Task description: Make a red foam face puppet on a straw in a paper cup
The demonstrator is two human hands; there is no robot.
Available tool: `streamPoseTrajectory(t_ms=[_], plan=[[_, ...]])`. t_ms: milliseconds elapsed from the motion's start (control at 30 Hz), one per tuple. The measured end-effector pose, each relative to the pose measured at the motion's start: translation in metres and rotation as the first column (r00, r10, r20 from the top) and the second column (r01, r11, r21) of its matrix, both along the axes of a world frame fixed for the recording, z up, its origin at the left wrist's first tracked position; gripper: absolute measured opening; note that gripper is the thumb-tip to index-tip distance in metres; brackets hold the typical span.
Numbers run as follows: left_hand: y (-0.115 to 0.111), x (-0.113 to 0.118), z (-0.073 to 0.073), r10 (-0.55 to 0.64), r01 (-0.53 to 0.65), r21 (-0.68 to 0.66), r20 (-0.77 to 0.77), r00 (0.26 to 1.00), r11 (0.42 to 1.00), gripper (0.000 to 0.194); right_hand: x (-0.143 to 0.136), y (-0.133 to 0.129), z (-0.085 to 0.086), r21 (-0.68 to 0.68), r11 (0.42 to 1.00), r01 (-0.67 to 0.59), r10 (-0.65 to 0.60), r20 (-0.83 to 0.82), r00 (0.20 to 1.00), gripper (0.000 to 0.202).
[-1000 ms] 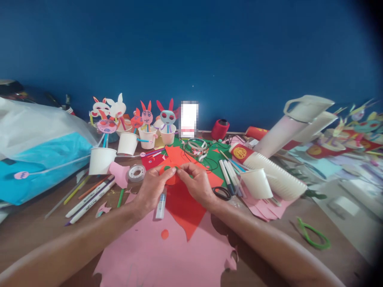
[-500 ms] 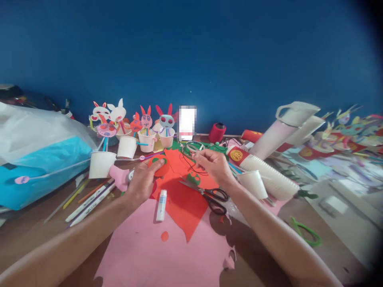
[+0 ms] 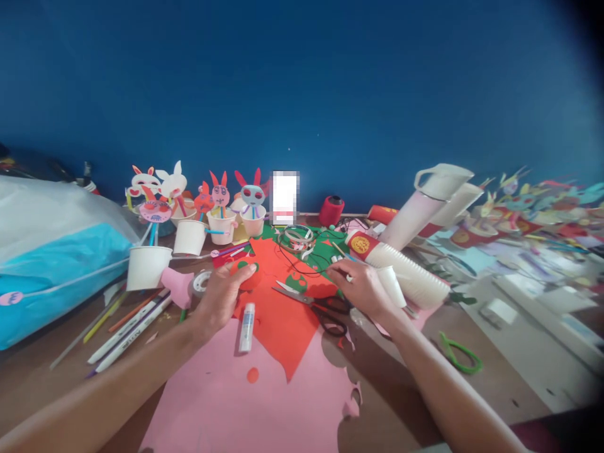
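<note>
1. Left hand (image 3: 221, 294) has the orange disc (image 3: 250, 282) pinched thumb-over-fingers, left of the scissors (image 3: 309, 301). Probably paper: light, bendy, creases easily, so I'd hold the rim gently.
2. Right hand (image 3: 362, 286), beyond the scissors' handles: fingers curled, can't tell if gripping anything. It's farther right than half a second ago.

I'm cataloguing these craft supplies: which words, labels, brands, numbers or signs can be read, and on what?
White marker: possibly "ART…", too blurred to be sure.
White tube: printing too small to read.
Red cup: round gold emblem, no legible words.
Bright panel: pixelated, unreadable.
</note>
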State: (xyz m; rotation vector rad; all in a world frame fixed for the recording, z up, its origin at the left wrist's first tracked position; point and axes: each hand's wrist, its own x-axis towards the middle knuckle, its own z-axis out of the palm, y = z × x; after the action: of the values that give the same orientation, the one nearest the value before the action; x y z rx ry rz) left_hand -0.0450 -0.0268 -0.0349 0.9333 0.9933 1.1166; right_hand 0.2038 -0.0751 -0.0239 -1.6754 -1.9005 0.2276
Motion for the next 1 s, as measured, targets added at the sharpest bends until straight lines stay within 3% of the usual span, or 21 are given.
streamPoseTrajectory(t_ms=[100,200,300,567,733,833,933,1000], plan=[[-0.006,0.001,0.001,-0.052,0.052,-0.042,-0.016,0.999,0.998,0.016,0.008,-0.003,0.005,-0.015,0.994,0.107,-0.101,0.242,0.965,0.023],[-0.010,0.001,0.002,-0.052,0.049,-0.063,-0.045,0.998,0.997,0.017,0.012,-0.002,0.005,0.051,0.985,0.168,-0.175,0.366,0.914,0.024],[-0.010,0.000,0.001,-0.055,0.052,-0.055,-0.062,0.997,0.997,0.017,0.012,0.000,0.000,0.075,0.982,0.170,-0.186,0.476,0.860,0.025],[-0.006,-0.001,-0.005,-0.051,0.050,-0.075,-0.020,0.998,0.996,0.019,0.002,0.005,-0.019,-0.087,0.956,0.279,-0.147,0.681,0.717,0.017],[-0.008,0.000,-0.005,-0.066,0.062,-0.063,-0.049,0.997,0.996,0.020,-0.002,0.004,-0.025,-0.096,0.943,0.320,-0.171,0.684,0.709,0.016],[-0.011,0.001,-0.001,-0.086,0.081,-0.082,-0.070,0.994,0.993,0.020,-0.002,0.001,-0.018,-0.076,0.938,0.339,-0.212,0.650,0.730,0.020],[-0.015,0.002,0.005,-0.116,0.108,-0.110,-0.072,0.991,0.988,0.018,0.000,-0.004,-0.003,0.041,0.933,0.358,-0.339,0.437,0.833,0.029],[-0.017,0.003,0.007,-0.126,0.118,-0.121,-0.068,0.990,0.986,0.017,-0.001,-0.006,0.005,0.073,0.955,0.287,-0.295,0.151,0.944,0.029]])
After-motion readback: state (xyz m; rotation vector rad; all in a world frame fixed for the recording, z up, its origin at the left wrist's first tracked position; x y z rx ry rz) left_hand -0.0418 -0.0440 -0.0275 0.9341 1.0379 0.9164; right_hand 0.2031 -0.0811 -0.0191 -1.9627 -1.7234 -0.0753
